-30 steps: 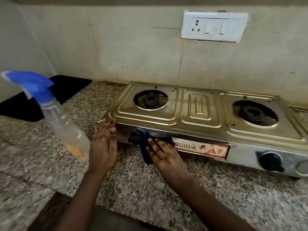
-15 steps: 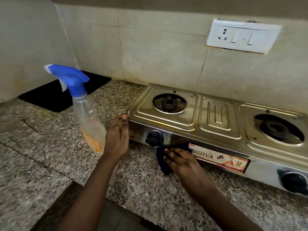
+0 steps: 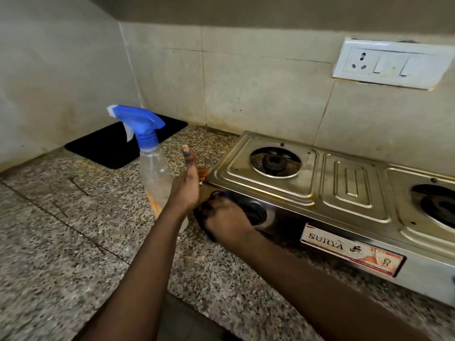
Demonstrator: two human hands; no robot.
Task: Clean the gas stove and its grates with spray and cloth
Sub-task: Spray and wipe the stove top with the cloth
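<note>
A steel two-burner gas stove [image 3: 354, 183] stands on the granite counter, its left burner [image 3: 274, 162] and right burner [image 3: 440, 205] bare, with no grate in view. My left hand [image 3: 188, 185] presses against the stove's left end with the thumb pointing up. My right hand [image 3: 224, 217] grips a dark blue cloth [image 3: 202, 221] against the front left corner, just left of the black knob [image 3: 256, 212]. Most of the cloth is hidden under the hand. A clear spray bottle [image 3: 152, 163] with a blue trigger head stands upright just left of my left hand.
A black mat [image 3: 123, 143] lies in the back left corner by the tiled walls. A white socket plate [image 3: 389, 62] is on the wall above the stove. The granite counter [image 3: 73, 242] stretches left and forward, and its front edge runs under my forearms.
My right hand slid the cloth left along the front panel, past the knob to the corner. My left hand turned thumb-up at the stove's end. The view swung left and closer.
</note>
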